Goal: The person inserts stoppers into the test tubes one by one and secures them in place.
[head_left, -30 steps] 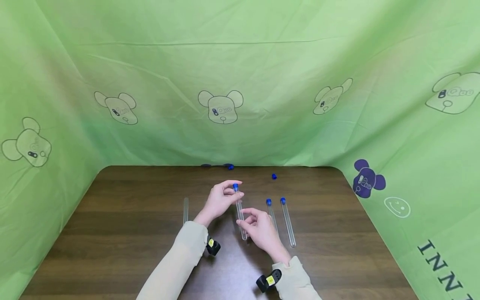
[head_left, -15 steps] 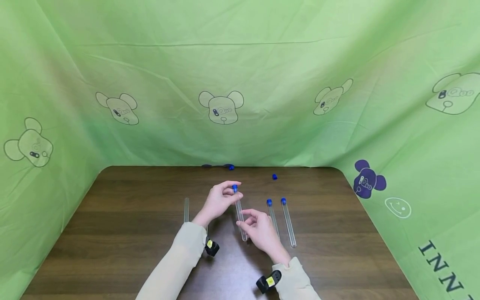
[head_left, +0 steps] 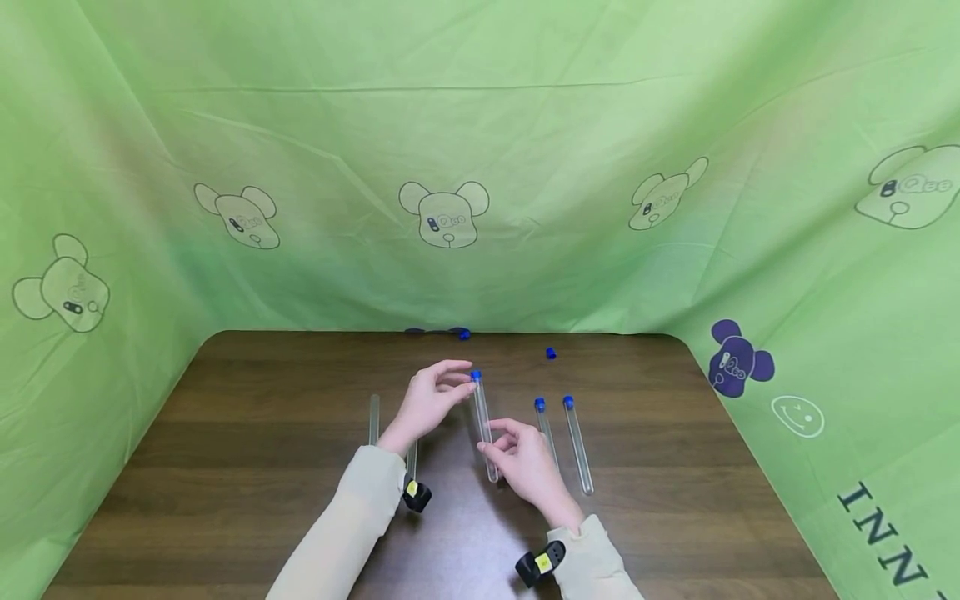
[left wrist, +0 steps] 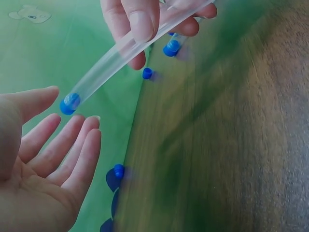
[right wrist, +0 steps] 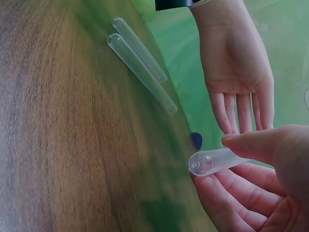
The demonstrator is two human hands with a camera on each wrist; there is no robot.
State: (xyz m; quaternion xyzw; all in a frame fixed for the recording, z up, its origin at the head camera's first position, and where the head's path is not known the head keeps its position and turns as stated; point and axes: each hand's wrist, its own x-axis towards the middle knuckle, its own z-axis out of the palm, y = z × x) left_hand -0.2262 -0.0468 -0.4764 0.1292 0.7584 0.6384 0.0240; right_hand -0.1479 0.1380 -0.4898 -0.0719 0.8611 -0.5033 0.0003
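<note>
A clear test tube (head_left: 482, 408) with a blue cap (head_left: 476, 376) stands tilted above the table. My right hand (head_left: 525, 462) pinches its lower part between thumb and fingers, and the rounded end (right wrist: 200, 163) shows in the right wrist view. Beside the cap, my left hand (head_left: 429, 404) has its thumb and fingers spread; in the left wrist view (left wrist: 53, 164) a gap shows between thumb and cap. Right of the right hand lie two capped test tubes, a nearer one (head_left: 545, 429) partly hidden by that hand and another (head_left: 578, 450).
Two tubes without visible caps lie at the left, one tube (head_left: 374, 421) and another tube (head_left: 412, 462), both partly hidden by the left arm. Loose blue caps lie at the back: one cap (head_left: 464, 334) by the green curtain (head_left: 442, 283), another cap (head_left: 551, 353) farther right.
My left thumb and fingers have let go of the capped end and drawn slightly left. The right hand keeps its pinch on the test tube, almost in the same place.
</note>
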